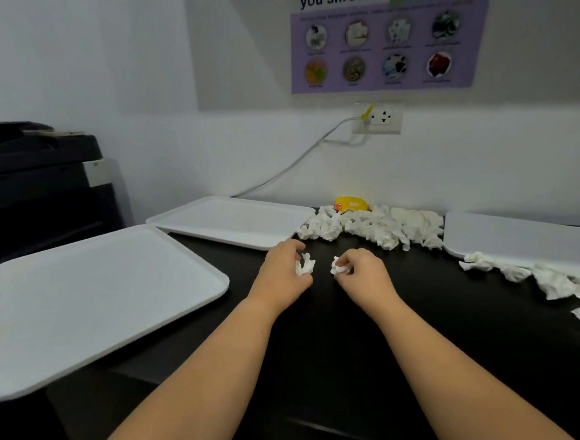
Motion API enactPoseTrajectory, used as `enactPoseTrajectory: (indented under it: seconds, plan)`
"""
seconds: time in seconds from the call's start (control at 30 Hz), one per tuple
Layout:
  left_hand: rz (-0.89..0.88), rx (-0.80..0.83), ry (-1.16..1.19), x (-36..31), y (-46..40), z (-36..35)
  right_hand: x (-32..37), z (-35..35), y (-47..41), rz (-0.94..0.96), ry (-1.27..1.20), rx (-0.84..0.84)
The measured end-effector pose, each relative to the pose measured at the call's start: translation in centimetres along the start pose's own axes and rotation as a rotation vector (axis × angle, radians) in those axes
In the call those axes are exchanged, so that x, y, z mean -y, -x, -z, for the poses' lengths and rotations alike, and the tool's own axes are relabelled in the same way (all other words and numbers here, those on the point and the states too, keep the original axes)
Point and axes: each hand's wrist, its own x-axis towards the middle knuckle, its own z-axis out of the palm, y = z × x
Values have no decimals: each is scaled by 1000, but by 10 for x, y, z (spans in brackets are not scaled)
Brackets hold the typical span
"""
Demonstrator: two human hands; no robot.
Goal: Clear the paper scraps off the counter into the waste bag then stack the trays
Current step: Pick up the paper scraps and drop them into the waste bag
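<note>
My left hand (283,272) is closed around a crumpled white paper scrap (305,264) over the black counter (411,331). Just to its right, my right hand (360,271) pinches another white scrap (338,266). A heap of crumpled paper scraps (374,225) lies beyond both hands against the wall. More scraps (552,281) trail along the right. Three white trays lie flat: a near-left tray (86,308) overhanging the counter's front, a far-left tray (233,221), and a right tray (520,241). No waste bag shows.
A black machine (34,174) stands at the left beside the counter. A yellow object (351,203) sits behind the scrap heap at the wall. A white cable (296,162) runs from a wall socket (380,118) down to the counter. A purple poster (383,44) hangs above.
</note>
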Motion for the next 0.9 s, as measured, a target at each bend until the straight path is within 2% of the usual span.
enactPoseTrajectory:
  seconds: [0.17, 0.33, 0.57, 0.73, 0.9]
  plan:
    - [-93, 6, -18, -5, 56, 24, 27, 3, 49, -37, -174, 20]
    - [-180, -220, 23, -7, 132, 75, 78, -4, 116, 69, -334, 11]
    - [-111, -442, 73, 31, 271, 136, 144, -60, 213, 258, -452, 146]
    - [83, -444, -33, 107, 362, 155, 167, -135, 260, 313, -415, 393]
    - [496, -354, -20, 192, 437, 158, 170, -231, 294, 156, -353, 720]
